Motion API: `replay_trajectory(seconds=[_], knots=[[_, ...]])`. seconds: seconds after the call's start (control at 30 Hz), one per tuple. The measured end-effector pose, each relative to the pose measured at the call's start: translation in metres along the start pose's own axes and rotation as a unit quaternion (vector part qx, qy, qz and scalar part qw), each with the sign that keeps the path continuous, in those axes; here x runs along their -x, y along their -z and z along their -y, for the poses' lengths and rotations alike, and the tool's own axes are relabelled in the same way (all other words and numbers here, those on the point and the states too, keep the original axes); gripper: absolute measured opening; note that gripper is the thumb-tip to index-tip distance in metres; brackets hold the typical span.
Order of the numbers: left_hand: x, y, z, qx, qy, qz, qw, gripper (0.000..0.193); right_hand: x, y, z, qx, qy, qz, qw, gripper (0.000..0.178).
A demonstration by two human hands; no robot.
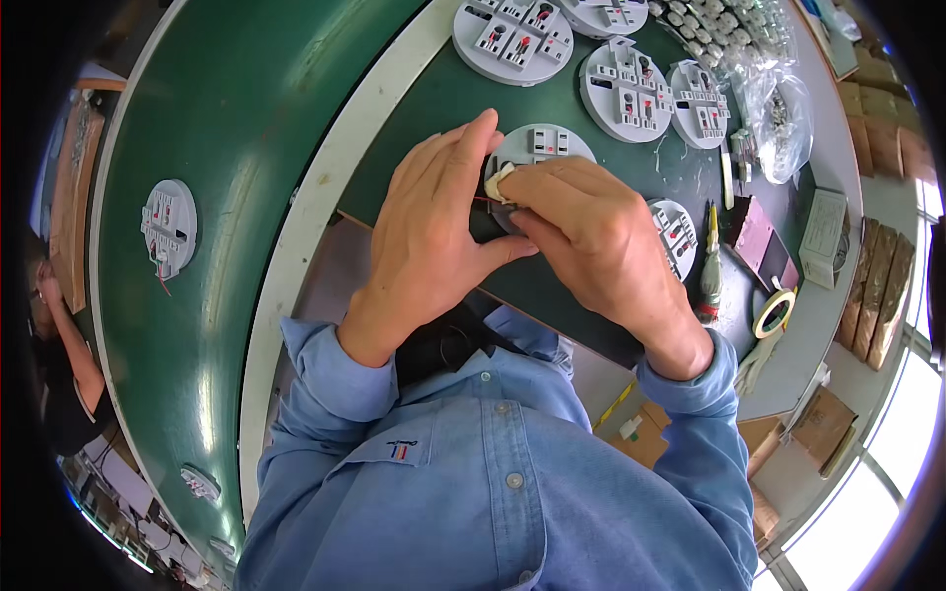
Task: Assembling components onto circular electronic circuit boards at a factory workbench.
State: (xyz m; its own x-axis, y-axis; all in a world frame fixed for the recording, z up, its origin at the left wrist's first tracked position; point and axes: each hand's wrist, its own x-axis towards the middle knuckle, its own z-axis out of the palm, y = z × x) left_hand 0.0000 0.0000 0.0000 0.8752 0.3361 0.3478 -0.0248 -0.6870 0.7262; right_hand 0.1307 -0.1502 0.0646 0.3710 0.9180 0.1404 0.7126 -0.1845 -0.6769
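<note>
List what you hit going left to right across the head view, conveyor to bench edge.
Lone grey round plate on the green belt → white belt edge strip → left hand → right hand → screwdriver → roll of tape → stack of brown cartons.

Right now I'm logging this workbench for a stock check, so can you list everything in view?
Round plastic disc under the hands: one, grey, on the green mat, partly covered.
Other round discs: at least five, grey, on the mat behind and beside the hands.
Disc on the belt: one, grey with a red wire, on the green belt to the left.
Clear bags of small parts: a few, upper right.
Tape roll: one, pale, right edge of the bench.
Screwdriver: one, yellow-tipped, right of the hands.
Cardboard boxes: several, brown, lower right.
Shirt sleeves: blue.
Left hand: over the disc.
Right hand: pinching a small pale piece.
</note>
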Motion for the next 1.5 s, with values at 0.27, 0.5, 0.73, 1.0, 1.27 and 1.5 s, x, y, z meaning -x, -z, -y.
replay_trajectory(seconds=[0.27, 0.5, 0.73, 1.0, 1.27, 1.5], knots=[[-0.006, -0.006, 0.002, 0.002, -0.002, 0.000, 1.000, 0.114, -0.005, -0.003, -0.008, 0.011, 0.032, -0.019, 0.999, 0.033], [-0.013, -0.018, 0.007, -0.004, 0.016, -0.023, 1.000, 0.105, -0.016, 0.009, -0.021, 0.052, 0.069, 0.048, 0.995, 0.033], [-0.015, -0.016, 0.009, -0.014, 0.013, -0.009, 1.000, 0.107, 0.085, 0.067, -0.011, 0.111, -0.294, -0.273, 0.909, 0.046], [-0.020, -0.020, 0.018, -0.024, -0.008, -0.001, 1.000, 0.105, 0.175, 0.064, -0.025, 0.267, -0.577, -0.101, 0.765, 0.056], [-0.024, -0.017, 0.018, -0.031, -0.007, 0.006, 0.999, 0.104, 0.152, 0.060, -0.023, -0.104, -0.360, -0.508, 0.776, 0.044], [-0.029, -0.015, 0.024, -0.052, -0.002, 0.012, 0.999, 0.099, 0.012, -0.009, -0.009, -0.061, -0.173, -0.243, 0.953, 0.045]])
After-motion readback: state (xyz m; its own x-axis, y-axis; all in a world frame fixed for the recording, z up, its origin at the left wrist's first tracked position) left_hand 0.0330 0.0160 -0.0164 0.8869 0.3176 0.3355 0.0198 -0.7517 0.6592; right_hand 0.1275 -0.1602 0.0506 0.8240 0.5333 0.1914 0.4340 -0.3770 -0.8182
